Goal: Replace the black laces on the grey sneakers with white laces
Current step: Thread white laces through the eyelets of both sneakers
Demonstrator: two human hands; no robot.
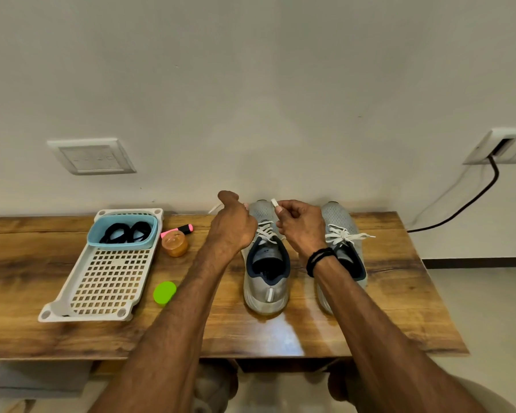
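Observation:
Two grey sneakers stand side by side on the wooden table, toes to the wall. The left sneaker [266, 278] is threaded with a white lace [265, 231]. My left hand [236, 225] grips one end of that lace, whose tip [214, 208] sticks out to the left. My right hand [300, 223] pinches the other end, its tip pointing up. The right sneaker [344, 242] carries a white lace tied in a bow [344, 235]. The black laces [125, 232] lie coiled in a small blue basket [121, 218].
The blue basket sits at the far end of a white perforated tray [108, 281] on the left. Beside it are a pink highlighter [178, 229], an amber jar [175, 244] and a green lid [164, 292]. A black cable [471, 201] hangs from a wall socket at right.

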